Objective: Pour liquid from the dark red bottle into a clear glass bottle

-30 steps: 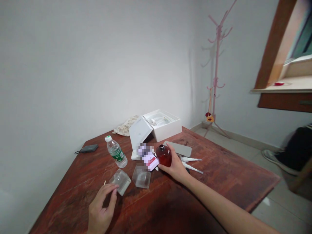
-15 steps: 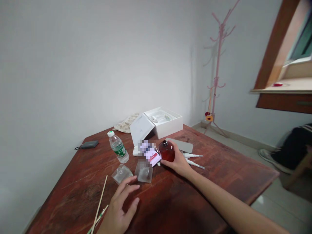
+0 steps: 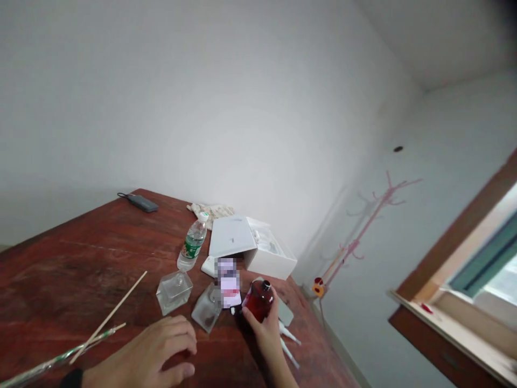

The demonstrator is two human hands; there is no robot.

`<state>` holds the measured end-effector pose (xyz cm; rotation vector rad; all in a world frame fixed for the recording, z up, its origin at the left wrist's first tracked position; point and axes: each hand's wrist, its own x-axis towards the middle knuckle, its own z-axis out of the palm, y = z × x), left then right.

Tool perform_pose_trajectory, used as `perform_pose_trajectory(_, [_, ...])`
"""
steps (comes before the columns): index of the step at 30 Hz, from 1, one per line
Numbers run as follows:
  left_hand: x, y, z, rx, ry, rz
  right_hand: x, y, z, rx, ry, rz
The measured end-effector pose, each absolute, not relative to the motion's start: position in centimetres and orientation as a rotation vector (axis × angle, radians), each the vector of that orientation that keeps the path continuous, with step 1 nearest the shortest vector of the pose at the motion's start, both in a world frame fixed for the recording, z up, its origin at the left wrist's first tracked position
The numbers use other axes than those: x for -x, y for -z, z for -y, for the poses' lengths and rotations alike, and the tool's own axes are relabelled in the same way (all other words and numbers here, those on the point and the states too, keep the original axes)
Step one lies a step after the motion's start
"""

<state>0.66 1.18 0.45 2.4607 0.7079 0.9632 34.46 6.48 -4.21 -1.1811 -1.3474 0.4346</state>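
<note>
A dark red-brown bottle (image 3: 257,303) with an uncapped black neck is gripped from its right side by my right hand (image 3: 267,331), which keeps it upright by the table. Low over the table is my left hand (image 3: 157,350), empty, its fingers bent and its thumb apart from them. Just beyond it are two clear square containers (image 3: 173,292), the right one (image 3: 207,312) nearer the phone. The lit phone (image 3: 230,293), partly blurred out, lies left of the bottle. Two thin white pen-like tools (image 3: 290,347) rest right of my right hand, beside a grey flat object (image 3: 285,312).
A capped water bottle (image 3: 191,247) stands behind the containers. An open white box (image 3: 269,258) with its lid (image 3: 232,237) sits near the wall by a cloth (image 3: 218,211). A bare stick (image 3: 113,312) crosses a wrapped one (image 3: 44,366) at left. A dark grey device (image 3: 141,203) lies farther back.
The view has tilted and turned, so everything appears shifted. My right hand still holds the dark bottle. My left hand's fingers are more curled and appear lower and farther left.
</note>
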Motion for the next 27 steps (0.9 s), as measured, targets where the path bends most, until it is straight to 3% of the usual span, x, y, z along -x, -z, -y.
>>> perform_pose_trajectory(13, [-2.0, -0.9, 0.7, -2.621, -1.078, -0.568, -33.7, 4.0, -5.9, 1.275, -0.433, 1.264])
perform_pose_trajectory(21, [-2.3, -0.5, 0.4, -2.654, -0.888, -0.664, -33.6, 3.5, -5.8, 1.281, -0.472, 1.277])
perform_pose_trajectory(27, [-2.0, -0.7, 0.3, -2.648, -0.953, -0.589, -33.8, 3.6, -5.9, 1.278, -0.473, 1.287])
